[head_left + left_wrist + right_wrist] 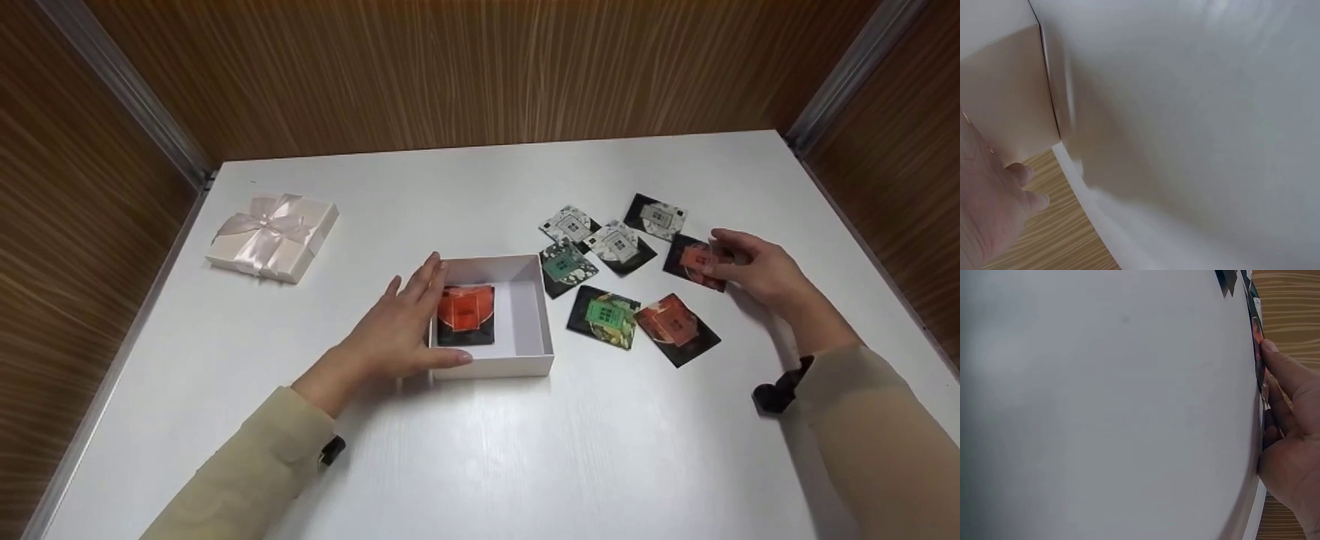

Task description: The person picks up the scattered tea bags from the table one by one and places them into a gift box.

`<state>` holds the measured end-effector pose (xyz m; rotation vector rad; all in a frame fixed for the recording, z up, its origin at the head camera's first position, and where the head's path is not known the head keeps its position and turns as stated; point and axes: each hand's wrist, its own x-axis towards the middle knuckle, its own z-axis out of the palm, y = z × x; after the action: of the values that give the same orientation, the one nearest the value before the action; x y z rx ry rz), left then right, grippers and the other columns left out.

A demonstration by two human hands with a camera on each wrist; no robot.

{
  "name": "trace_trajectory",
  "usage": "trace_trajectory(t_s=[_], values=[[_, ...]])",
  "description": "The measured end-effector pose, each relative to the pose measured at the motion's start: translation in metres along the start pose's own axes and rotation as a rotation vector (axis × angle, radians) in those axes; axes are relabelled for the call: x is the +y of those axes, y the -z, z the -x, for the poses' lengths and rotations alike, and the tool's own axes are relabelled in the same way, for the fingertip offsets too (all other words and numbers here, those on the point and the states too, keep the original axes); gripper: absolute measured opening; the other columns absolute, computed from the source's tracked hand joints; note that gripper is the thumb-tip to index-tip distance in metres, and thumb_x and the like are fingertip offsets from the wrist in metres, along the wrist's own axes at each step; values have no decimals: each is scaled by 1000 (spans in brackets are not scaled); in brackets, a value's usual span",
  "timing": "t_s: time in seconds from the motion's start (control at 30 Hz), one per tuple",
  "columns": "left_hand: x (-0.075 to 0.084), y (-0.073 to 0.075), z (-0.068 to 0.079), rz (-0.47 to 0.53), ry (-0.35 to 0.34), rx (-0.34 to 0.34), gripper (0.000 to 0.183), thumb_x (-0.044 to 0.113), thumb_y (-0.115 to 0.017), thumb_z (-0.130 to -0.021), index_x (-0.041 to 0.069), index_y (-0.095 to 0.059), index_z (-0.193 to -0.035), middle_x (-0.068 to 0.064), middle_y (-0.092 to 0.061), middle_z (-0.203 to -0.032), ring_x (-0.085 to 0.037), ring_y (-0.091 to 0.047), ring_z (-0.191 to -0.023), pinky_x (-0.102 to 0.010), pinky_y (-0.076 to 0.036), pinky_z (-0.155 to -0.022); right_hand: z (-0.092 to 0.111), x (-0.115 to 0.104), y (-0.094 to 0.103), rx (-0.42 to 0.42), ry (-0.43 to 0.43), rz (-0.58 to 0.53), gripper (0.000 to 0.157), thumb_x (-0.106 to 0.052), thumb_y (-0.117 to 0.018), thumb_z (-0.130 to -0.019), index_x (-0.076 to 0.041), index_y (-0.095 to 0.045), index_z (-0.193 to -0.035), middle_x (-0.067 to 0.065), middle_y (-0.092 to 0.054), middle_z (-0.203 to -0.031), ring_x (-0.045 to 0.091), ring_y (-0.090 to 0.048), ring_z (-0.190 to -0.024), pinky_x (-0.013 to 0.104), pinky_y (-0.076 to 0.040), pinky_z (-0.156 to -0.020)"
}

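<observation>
An open white box stands on the table with a red-and-black packet lying in its left part. My left hand rests along the box's left side, fingers extended toward the far left corner and thumb over the near rim. In the left wrist view, the hand is beside the box wall. Over on the right, my right hand pinches the right end of another red-and-black packet. The right wrist view shows the thumb of the hand on that packet.
Several loose packets lie between box and right hand: a green one, a red one, a teal one, and white-and-black ones. A white gift box with a ribbon bow sits at the back left. Wood-grain panels enclose the table.
</observation>
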<state>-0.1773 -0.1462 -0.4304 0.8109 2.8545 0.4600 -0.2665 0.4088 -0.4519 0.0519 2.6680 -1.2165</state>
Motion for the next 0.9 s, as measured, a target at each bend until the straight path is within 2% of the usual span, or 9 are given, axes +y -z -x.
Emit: trace_trajectory(t_s=[0.1, 0.2, 0.43, 0.57, 0.67, 0.73, 0.9], values=[[0, -1, 1, -2, 1, -2, 134, 92, -54, -84, 10, 6, -170, -10, 8, -178, -27, -11, -163, -55, -8, -129, 1, 1, -2, 25, 17, 19, 74, -30, -73, -104, -10, -38, -166, 21, -51, -149, 22, -53, -119, 24, -41, -94], [1, -1, 1, -1, 8, -8, 134, 92, -54, -84, 10, 7, -170, -8, 10, -178, -25, -9, -163, -54, -8, -129, 0, 2, -2, 45, 23, 25, 72, -29, -74, -103, -10, -40, -164, 15, -54, -136, 16, -51, -107, 21, -41, -85], [0, -1, 0, 8, 8, -4, 134, 92, -54, -83, 10, 5, -170, -9, 8, -178, -25, -9, -163, -53, -7, -129, -1, 2, 0, 67, 7, 34, 76, -32, -76, -101, -12, -40, -165, 9, -53, -122, 21, -45, -106, 31, -38, -88], [-1, -2, 0, 1, 9, -5, 134, 94, -52, -82, 10, 5, -171, -10, 7, -179, -26, -11, -163, -53, -8, -129, 1, 5, 0, 75, -4, 14, 78, -42, -73, -102, -15, -38, -166, 4, -55, -121, 17, -48, -105, 24, -40, -85], [-1, -2, -1, 2, 10, -6, 135, 94, -52, -82, 10, 5, -171, -10, 7, -179, -26, -10, -163, -53, -8, -129, 3, 7, 1, 87, 7, -53, 73, -45, -66, -105, -14, -39, -165, -1, -56, -120, 11, -50, -103, 17, -42, -82], [-1, -2, -2, 2, 6, -4, 135, 94, -52, -82, 10, 5, -171, -10, 6, -179, -27, -10, -163, -53, -8, -129, 4, 8, 2, 101, 22, -116, 66, -41, -63, -108, -13, -42, -164, -5, -57, -117, 7, -51, -103, 14, -44, -81], [0, -1, -2, 1, 0, 2, 134, 93, -52, -83, 9, 3, -171, -12, 4, -179, -28, -11, -163, -54, -9, -129, 7, 10, 6, 121, 43, -282, 55, -28, -60, -110, -17, -47, -162, -17, -66, -106, -1, -58, -101, 15, -45, -81]])
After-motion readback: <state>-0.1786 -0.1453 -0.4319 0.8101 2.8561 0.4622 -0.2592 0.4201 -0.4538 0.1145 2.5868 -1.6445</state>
